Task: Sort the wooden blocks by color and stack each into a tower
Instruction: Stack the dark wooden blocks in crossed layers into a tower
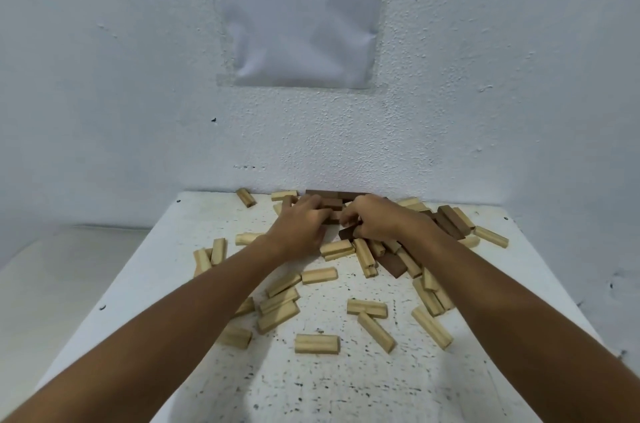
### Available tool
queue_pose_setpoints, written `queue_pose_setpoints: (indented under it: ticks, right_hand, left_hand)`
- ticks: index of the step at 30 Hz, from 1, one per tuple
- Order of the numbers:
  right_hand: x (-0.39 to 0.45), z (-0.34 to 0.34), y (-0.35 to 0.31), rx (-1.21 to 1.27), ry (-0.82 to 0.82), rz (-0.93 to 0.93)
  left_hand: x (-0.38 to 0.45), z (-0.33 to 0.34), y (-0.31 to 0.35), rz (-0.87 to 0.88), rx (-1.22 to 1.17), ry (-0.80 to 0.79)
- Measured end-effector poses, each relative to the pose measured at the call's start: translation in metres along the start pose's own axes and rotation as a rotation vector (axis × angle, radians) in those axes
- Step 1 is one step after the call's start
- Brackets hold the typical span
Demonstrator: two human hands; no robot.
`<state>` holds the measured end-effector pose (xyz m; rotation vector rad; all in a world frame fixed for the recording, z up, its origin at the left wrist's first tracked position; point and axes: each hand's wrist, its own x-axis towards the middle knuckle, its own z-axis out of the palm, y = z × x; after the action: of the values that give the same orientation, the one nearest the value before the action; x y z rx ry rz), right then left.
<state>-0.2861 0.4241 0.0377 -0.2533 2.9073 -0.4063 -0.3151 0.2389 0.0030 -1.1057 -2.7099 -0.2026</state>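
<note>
We work both hands at dark-block stack [329, 203] by wall, far edge of counter [346, 388]. Left hand [304, 221] curls on its side; right hand [372, 218] pinches dark block [348, 232]. Risk: knuckles nudge layers, stack slides. Light blocks [317, 343] lie scattered, unsorted. Fingertips, stack height hidden behind hands.
</note>
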Motion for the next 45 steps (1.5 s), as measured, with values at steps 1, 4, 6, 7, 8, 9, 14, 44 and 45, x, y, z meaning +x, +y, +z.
queue_pose_setpoints:
  ticks: [1, 4, 6, 7, 8, 9, 14, 44, 45]
  right_hand:
    - [0.002, 0.001, 0.001, -0.005, -0.009, 0.003]
    - [0.003, 0.005, 0.004, 0.017, -0.009, 0.01]
    - [-0.003, 0.005, 0.005, 0.117, 0.047, -0.006]
    - [-0.009, 0.003, 0.004, 0.2, 0.098, -0.012]
    - [-0.015, 0.001, 0.004, 0.297, 0.165, -0.024]
    - [-0.022, -0.002, 0.003, 0.389, 0.236, -0.035]
    - [-0.062, -0.015, 0.008, 0.515, 0.356, -0.023]
    - [-0.238, -0.038, -0.054, 0.328, 0.571, 0.336]
    - [-0.25, -0.042, -0.058, 0.332, 0.596, 0.33]
  left_hand:
    - [0.002, -0.001, 0.001, -0.021, 0.009, -0.012]
    - [0.007, -0.002, 0.003, -0.064, 0.002, -0.025]
    - [0.009, -0.003, 0.002, -0.083, -0.034, -0.022]
    - [0.01, -0.005, 0.002, -0.087, -0.054, -0.03]
    - [0.011, -0.006, 0.002, -0.088, -0.063, -0.042]
    - [0.011, -0.007, 0.003, -0.088, -0.067, -0.057]
    - [0.011, -0.009, 0.002, -0.12, -0.223, -0.055]
    - [-0.118, -0.217, 0.104, 0.002, -0.528, 0.058]
    - [-0.124, -0.225, 0.115, 0.015, -0.544, 0.07]
